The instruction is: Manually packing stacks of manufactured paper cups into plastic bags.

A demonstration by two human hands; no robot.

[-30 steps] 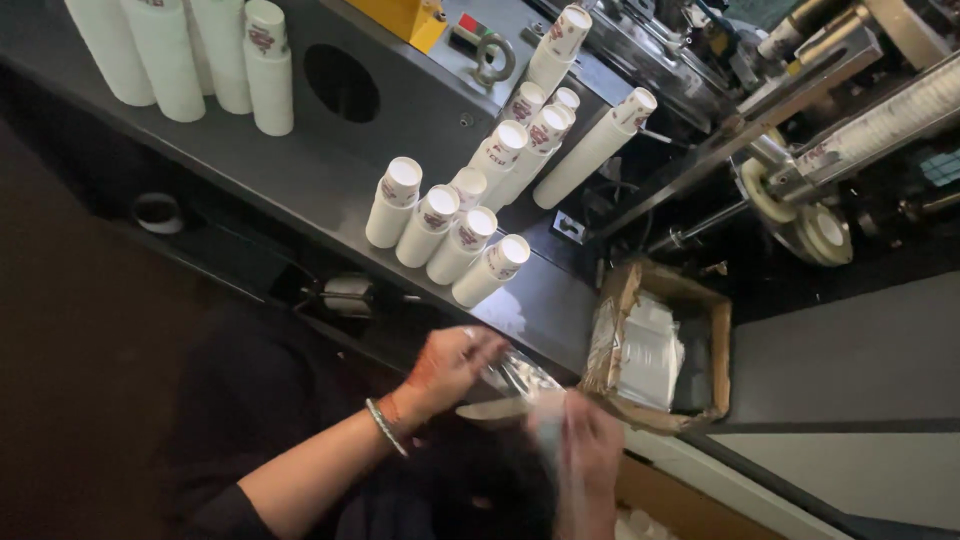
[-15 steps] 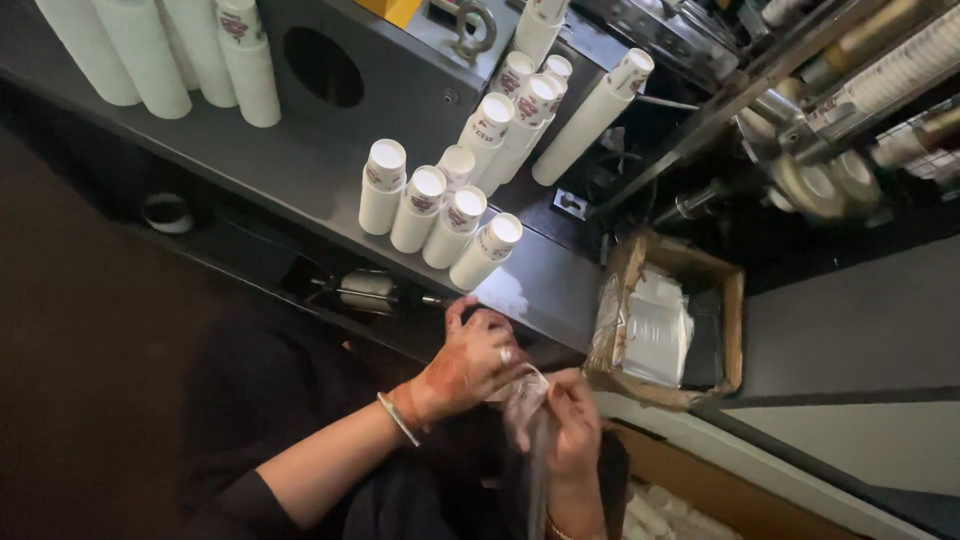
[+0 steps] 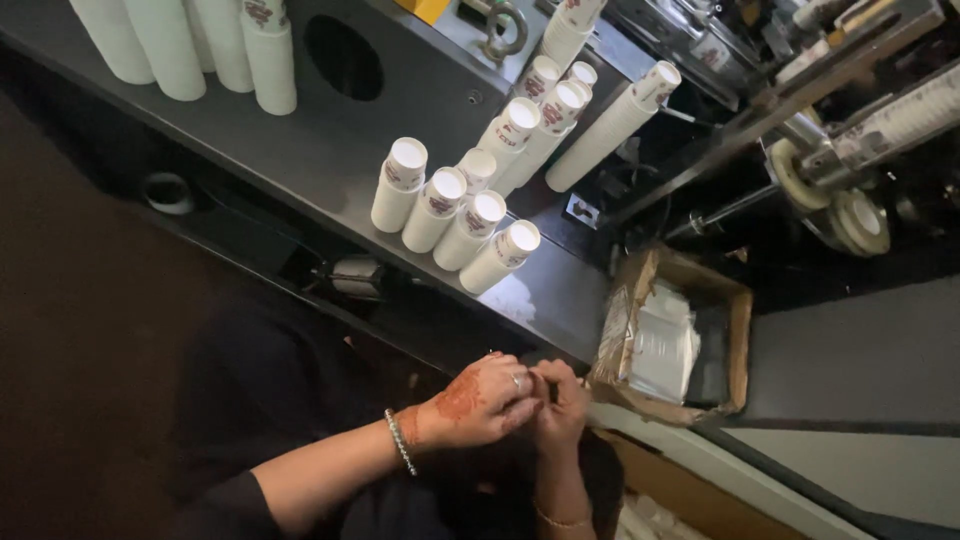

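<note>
Change since earlier: the clear plastic piece that hung between the hands half a second ago no longer shows; both hands have drawn together just below the bench edge, and the view has shifted slightly.
Tall cup stacks (image 3: 190,45): upper left on the dark bench (image 3: 330,150), white paper cups nested in upright columns, one with a small red-brown printed mark near its rim.
Round hole (image 3: 343,57): a dark circular opening in the grey panel just right of those stacks.
Left hand (image 3: 478,402): fingers curled in, henna-coloured pattern on its back, a ring on one finger, a beaded bracelet (image 3: 399,441) at the wrist; it pinches something small against the other hand, too hidden to name.
Right hand (image 3: 560,402): touching the left, fingers closed up against it; a thin bangle at the wrist; what it grips I cannot tell.
Lying cup stacks (image 3: 455,215): four short stacks side by side on the bench above the hands, white with red-brown printed bands, bottoms facing up.
Leaning cup stacks (image 3: 560,115): longer white stacks behind them, propped against the machine.
Cardboard box (image 3: 735,340): brown, open-topped, right of the hands, holding clear plastic bags (image 3: 660,340).
Machine rollers (image 3: 850,215): upper right, pale discs on metal shafts.
</note>
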